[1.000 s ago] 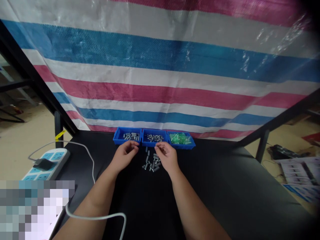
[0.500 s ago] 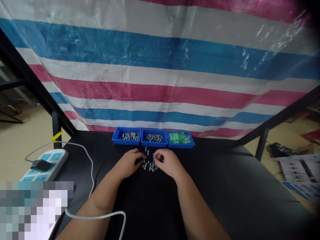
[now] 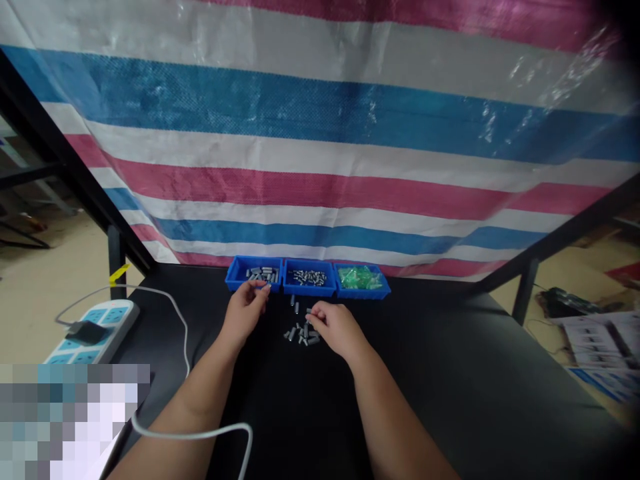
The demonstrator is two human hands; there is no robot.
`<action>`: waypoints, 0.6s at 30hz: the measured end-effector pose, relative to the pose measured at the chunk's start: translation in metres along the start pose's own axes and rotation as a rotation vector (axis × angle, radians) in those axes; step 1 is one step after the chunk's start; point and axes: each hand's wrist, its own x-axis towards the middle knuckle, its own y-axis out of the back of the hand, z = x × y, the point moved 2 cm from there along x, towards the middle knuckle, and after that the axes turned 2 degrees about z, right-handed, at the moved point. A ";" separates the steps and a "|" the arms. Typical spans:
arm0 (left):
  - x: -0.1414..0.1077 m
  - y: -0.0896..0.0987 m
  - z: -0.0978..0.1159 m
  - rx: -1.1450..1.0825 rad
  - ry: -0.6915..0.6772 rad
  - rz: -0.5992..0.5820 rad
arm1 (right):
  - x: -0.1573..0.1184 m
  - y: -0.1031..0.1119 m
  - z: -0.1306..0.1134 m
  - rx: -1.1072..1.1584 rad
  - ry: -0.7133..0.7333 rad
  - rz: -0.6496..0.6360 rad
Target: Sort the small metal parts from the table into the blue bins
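Observation:
Three blue plastic bins stand in a row at the far edge of the black table. The left bin (image 3: 253, 275) holds grey metal cylinders, the middle bin (image 3: 309, 277) holds smaller grey metal parts, and the right bin (image 3: 361, 281) holds green translucent pieces. My left hand (image 3: 244, 312) is at the left bin's front rim, fingertips pinched together. Anything between them is too small to tell. A loose pile of grey metal cylinders (image 3: 301, 333) lies on the table, with my right hand (image 3: 336, 328) curled at its right side.
A white power strip (image 3: 95, 327) with a black plug sits at the table's left edge, and its white cable (image 3: 186, 353) runs beside my left arm. A striped tarpaulin (image 3: 320, 153) hangs behind the black table (image 3: 440, 373). Printed papers (image 3: 600, 347) lie on the floor at right.
My left hand has moved away from the loose pile, forward to the left bin's rim. My right hand stays by the pile, drawn slightly back to its right side.

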 end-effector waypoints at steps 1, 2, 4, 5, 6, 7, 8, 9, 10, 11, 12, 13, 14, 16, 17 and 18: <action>0.001 0.000 0.001 -0.118 0.021 0.035 | 0.000 -0.001 0.001 0.042 -0.008 0.026; 0.002 0.000 0.002 -0.221 0.037 0.063 | 0.001 -0.002 0.002 0.089 -0.017 0.053; 0.003 0.001 0.004 -0.376 0.077 0.086 | 0.002 -0.004 0.005 0.183 -0.042 0.094; 0.004 0.002 0.005 -0.432 0.102 0.089 | 0.002 -0.005 0.007 0.224 -0.058 0.105; 0.004 0.002 0.006 -0.477 0.124 0.092 | 0.003 -0.007 0.009 0.262 -0.074 0.106; 0.005 0.003 0.007 -0.512 0.137 0.095 | 0.004 -0.009 0.011 0.297 -0.090 0.106; 0.005 0.003 0.007 -0.535 0.138 0.092 | 0.005 -0.010 0.013 0.332 -0.104 0.105; 0.005 0.004 0.007 -0.544 0.129 0.077 | 0.006 -0.012 0.014 0.369 -0.114 0.108; 0.004 0.003 0.007 -0.532 0.111 0.048 | 0.008 -0.014 0.014 0.412 -0.118 0.117; 0.004 0.003 0.006 -0.492 0.088 0.006 | 0.010 -0.015 0.015 0.464 -0.114 0.135; 0.003 0.002 0.005 -0.419 0.061 -0.049 | 0.012 -0.016 0.014 0.527 -0.104 0.165; 0.001 0.001 0.004 -0.315 0.026 -0.109 | 0.015 -0.017 0.014 0.598 -0.092 0.202; 0.000 0.000 0.003 -0.186 -0.019 -0.163 | 0.017 -0.018 0.013 0.671 -0.082 0.236; -0.004 -0.001 0.002 0.115 -0.138 -0.245 | 0.021 -0.020 0.013 0.780 -0.076 0.286; -0.005 -0.002 0.002 0.257 -0.203 -0.279 | 0.022 -0.021 0.013 0.797 -0.077 0.292; -0.007 -0.003 0.002 0.378 -0.264 -0.314 | 0.022 -0.021 0.014 0.780 -0.075 0.288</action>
